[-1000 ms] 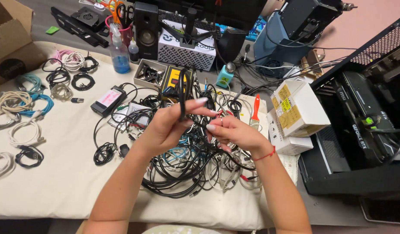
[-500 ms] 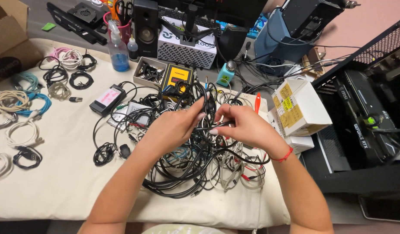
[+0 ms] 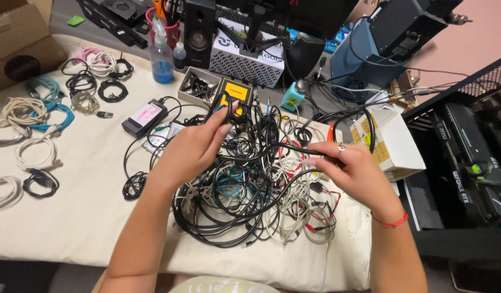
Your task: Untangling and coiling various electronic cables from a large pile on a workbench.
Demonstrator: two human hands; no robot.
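Note:
A big tangled pile of black, white and red cables [image 3: 250, 201] lies on a white cloth-covered table [image 3: 71, 228]. My left hand [image 3: 193, 146] pinches a black cable [image 3: 277, 147] above the pile, fingers closed near a yellow and black device [image 3: 234, 92]. My right hand [image 3: 353, 168] grips the same black cable farther right, pulling it taut between both hands. A red string bracelet sits on my right wrist.
Several coiled cables [image 3: 33, 116] lie sorted at the left. A black power brick [image 3: 145, 118], a blue spray bottle [image 3: 161, 54], a speaker [image 3: 199, 27], a white and yellow box [image 3: 391, 144] and an open computer case [image 3: 467, 173] surround the pile.
My hands have moved apart, the right one going rightward, so the black cable now stretches between them. The view has shifted slightly closer to the pile.

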